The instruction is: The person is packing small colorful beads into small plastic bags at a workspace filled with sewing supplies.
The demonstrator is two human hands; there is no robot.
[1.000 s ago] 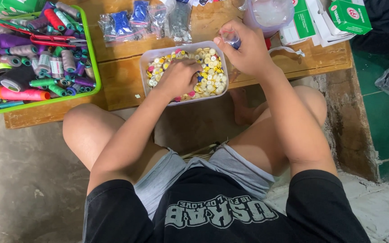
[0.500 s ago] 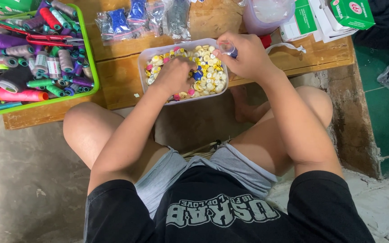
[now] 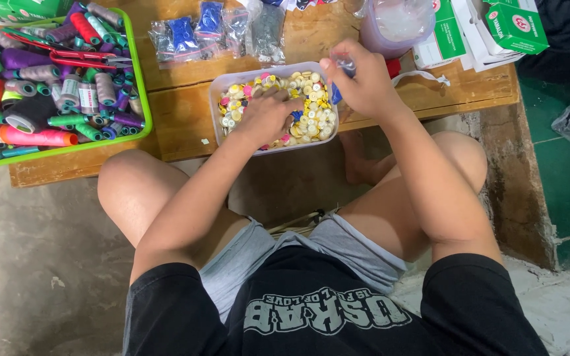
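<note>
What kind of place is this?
Probably a small home sewing or tailoring corner. A green tray holds thread spools and scissors, a tub of buttons sits on a low wooden bench, and the person sits on a concrete floor.

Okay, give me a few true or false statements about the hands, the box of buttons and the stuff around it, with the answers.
1. The left hand is down in the clear tub of buttons. True.
2. The right hand rests flat on a knee. False: it is raised over the tub's right edge, pinching a small clear bag.
3. The thread spools lie in a green tray. True.
4. The red-handled scissors lie among the buttons. False: they lie on the spools.
</note>
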